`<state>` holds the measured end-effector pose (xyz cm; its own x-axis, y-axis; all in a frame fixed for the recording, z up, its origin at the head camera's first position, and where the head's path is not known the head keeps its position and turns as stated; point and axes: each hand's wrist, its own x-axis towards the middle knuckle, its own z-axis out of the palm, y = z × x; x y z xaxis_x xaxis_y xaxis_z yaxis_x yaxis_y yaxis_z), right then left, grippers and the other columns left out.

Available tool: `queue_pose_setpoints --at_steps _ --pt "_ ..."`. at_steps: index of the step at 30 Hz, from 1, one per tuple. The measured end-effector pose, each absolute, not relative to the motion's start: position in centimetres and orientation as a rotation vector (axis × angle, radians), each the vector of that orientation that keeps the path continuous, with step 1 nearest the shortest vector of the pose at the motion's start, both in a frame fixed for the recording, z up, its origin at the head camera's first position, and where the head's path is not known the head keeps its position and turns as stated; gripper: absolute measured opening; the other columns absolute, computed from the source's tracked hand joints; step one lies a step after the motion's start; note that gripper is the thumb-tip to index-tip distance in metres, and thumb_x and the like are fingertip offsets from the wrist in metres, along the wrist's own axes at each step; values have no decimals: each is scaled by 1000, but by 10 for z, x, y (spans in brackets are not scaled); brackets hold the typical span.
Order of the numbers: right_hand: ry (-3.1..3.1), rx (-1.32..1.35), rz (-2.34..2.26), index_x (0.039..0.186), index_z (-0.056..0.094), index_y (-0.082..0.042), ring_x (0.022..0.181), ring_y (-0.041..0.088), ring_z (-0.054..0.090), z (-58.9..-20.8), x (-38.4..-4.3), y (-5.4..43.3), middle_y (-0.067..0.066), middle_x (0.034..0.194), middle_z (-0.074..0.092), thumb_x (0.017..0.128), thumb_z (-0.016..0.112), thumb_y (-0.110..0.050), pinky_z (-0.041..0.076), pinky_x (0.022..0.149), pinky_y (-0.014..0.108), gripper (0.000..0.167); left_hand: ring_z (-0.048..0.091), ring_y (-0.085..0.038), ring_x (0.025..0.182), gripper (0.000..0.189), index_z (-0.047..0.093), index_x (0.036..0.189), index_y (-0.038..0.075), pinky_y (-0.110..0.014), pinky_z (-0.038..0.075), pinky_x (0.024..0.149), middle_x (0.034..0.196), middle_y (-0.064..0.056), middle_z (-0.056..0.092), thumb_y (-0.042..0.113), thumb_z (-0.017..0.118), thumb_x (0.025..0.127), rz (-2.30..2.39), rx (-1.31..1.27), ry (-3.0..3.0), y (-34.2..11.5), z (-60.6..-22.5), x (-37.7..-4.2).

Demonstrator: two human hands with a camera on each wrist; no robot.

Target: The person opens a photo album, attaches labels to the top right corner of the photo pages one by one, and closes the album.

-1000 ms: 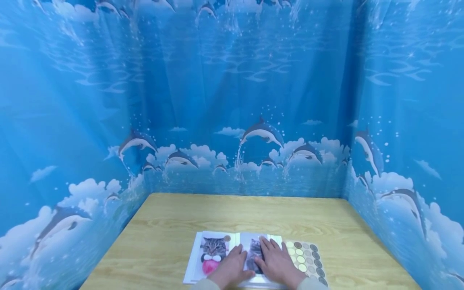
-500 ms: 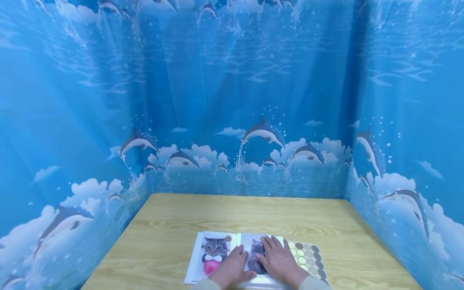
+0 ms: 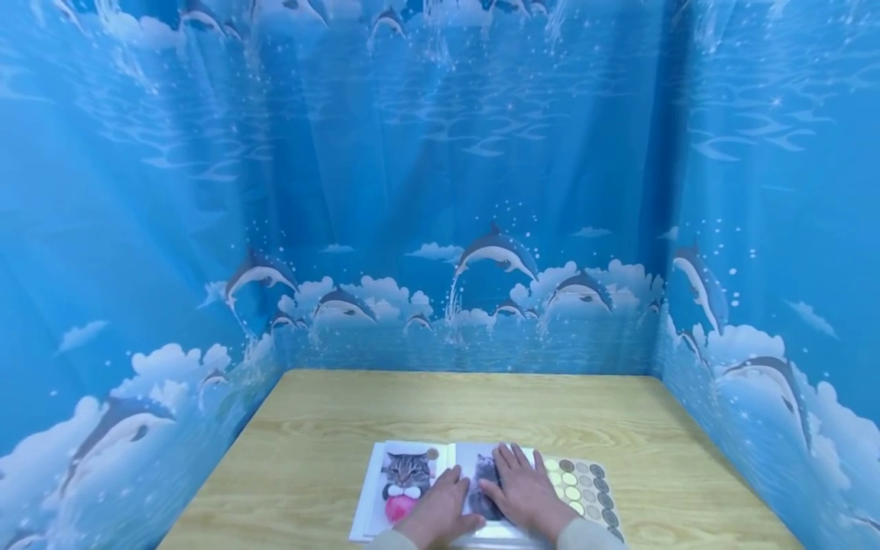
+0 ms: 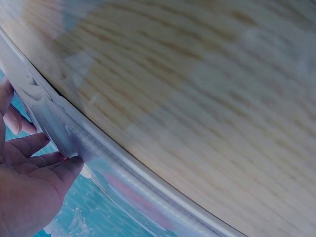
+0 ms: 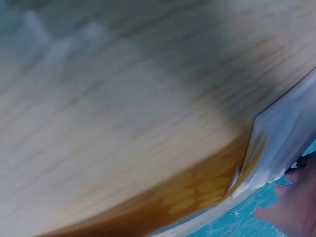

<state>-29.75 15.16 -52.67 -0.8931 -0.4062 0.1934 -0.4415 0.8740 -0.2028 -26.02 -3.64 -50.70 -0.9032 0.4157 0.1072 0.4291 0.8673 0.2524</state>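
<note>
An open book with a thick white edge (image 3: pixel 367 496) lies near the front of the table, perhaps a photo album. Its left page has a tabby cat picture (image 3: pixel 407 470) with a pink ball shape below it. On the right page a grey cat picture (image 3: pixel 485 504) is partly covered. My left hand (image 3: pixel 438 510) rests by the centre fold, fingers extended. My right hand (image 3: pixel 525 495) lies flat on the right page with its fingers straight. In the wrist views, only part of the left hand (image 4: pixel 37 182) and right hand (image 5: pixel 294 202) shows, beside the book's edge.
A sheet of round discs (image 3: pixel 590 493), yellow, grey and dark, lies at the book's right side, partly hidden by it. One small brown disc (image 3: pixel 432 454) sits on the left page's top corner. Blue dolphin-print curtains (image 3: pixel 440 191) surround the wooden table (image 3: pixel 440 405).
The right hand has shifted slightly up the right page. The left hand and the book stay where they were; the head view moves only a little.
</note>
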Motion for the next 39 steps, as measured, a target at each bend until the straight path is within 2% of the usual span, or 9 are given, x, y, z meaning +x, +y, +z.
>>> queue_pose_setpoints --at_steps 26,39 --pt "-2946 665 356 147 42 2 143 41 30 -523 -291 147 20 154 36 100 36 -62 13 114 68 79 44 -37 134 73 56 135 -2 -47 40 110 144 -24 47 49 71 86 -471 -652 -3021 -37 -506 -258" --pt "-2908 682 338 145 45 2 140 42 35 -522 -283 156 17 153 40 100 42 -57 17 112 70 74 45 -37 133 73 57 135 -1 -46 41 109 144 -23 48 51 71 85 -432 -652 -3013 -36 -505 -258"
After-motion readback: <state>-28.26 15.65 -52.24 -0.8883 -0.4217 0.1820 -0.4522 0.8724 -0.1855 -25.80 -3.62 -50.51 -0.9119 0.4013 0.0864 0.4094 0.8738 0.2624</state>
